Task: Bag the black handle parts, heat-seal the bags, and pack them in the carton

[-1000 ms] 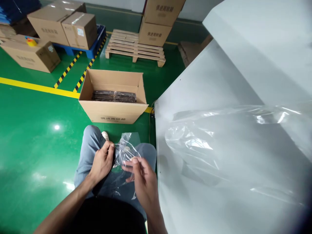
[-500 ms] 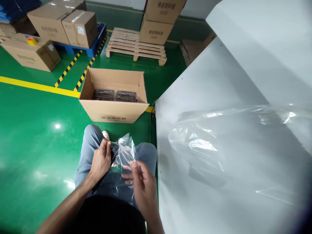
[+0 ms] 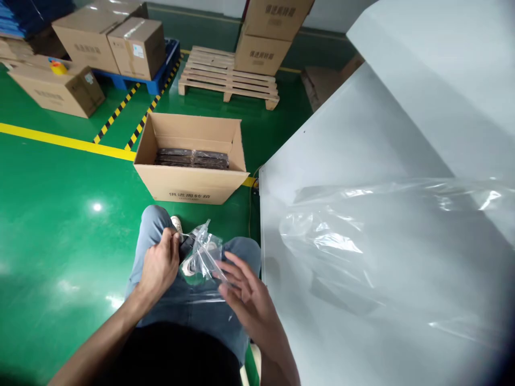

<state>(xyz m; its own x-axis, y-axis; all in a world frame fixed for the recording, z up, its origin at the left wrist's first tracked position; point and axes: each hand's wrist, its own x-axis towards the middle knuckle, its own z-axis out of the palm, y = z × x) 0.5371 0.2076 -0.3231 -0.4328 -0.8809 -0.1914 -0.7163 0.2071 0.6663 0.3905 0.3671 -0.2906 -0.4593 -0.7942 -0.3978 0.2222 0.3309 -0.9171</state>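
Note:
Over my lap, my left hand (image 3: 161, 259) pinches one edge of a clear plastic bag (image 3: 206, 258) between thumb and fingers. The bag is crumpled and drapes toward the right. My right hand (image 3: 249, 292) lies at its other side, fingers apart and thumb off the fingers; the fingertips are at or against the film, but whether they touch it is hard to tell. Beyond my knees stands an open cardboard box (image 3: 193, 185) holding a row of dark, plastic-wrapped items (image 3: 192, 158).
A large pale grey surface (image 3: 306, 155) fills the right side, with a long clear plastic sheet (image 3: 338, 241) on it. Past the box are a wooden pallet (image 3: 209, 72), stacked cartons (image 3: 261, 53), and more cartons (image 3: 86, 51) on a blue pallet (image 3: 156, 86). A yellow line (image 3: 68, 141) crosses the green floor.
My right hand has loosened from the film, spreading its fingers and shifting slightly right. The left hand keeps its pinch, and the bag has changed its folds. The view has shifted slightly.

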